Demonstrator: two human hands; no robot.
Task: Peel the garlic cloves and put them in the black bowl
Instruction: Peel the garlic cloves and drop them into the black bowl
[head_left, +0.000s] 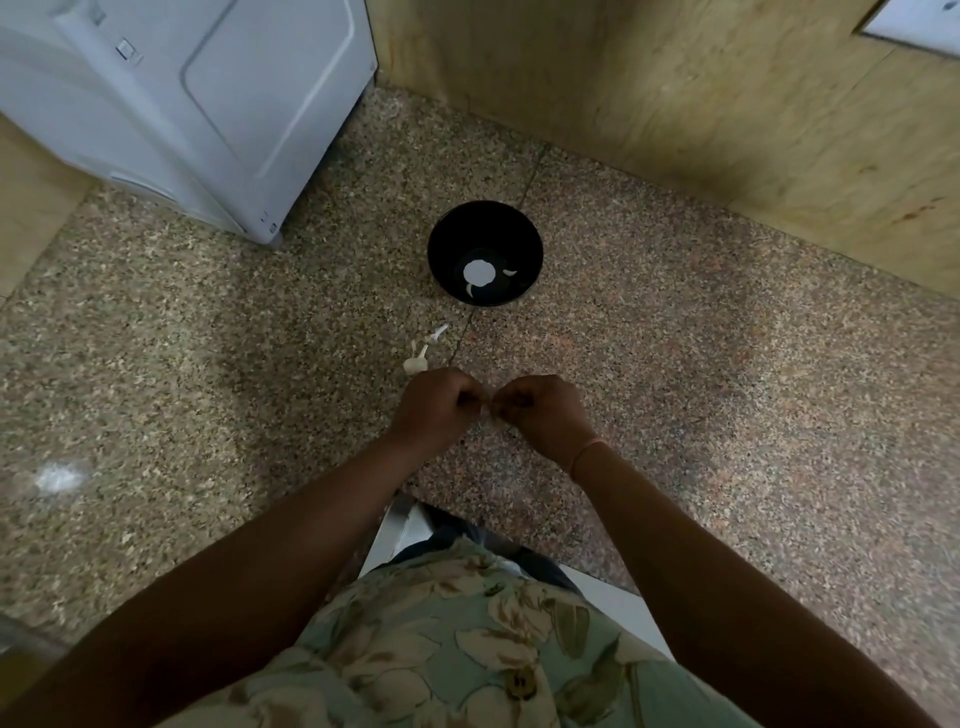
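Left hand (435, 408), right hand (543, 415) pinch clove (486, 411); black bowl (451, 244) holds two cloves (510, 271).

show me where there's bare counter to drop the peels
Widest bare counter lies right of the black bowl and right hand, up to the wooden wall. Another open patch sits left of the left hand, in front of the white appliance. Crowded: the strip between bowl and hands, where garlic bits lie ahead of the left hand.
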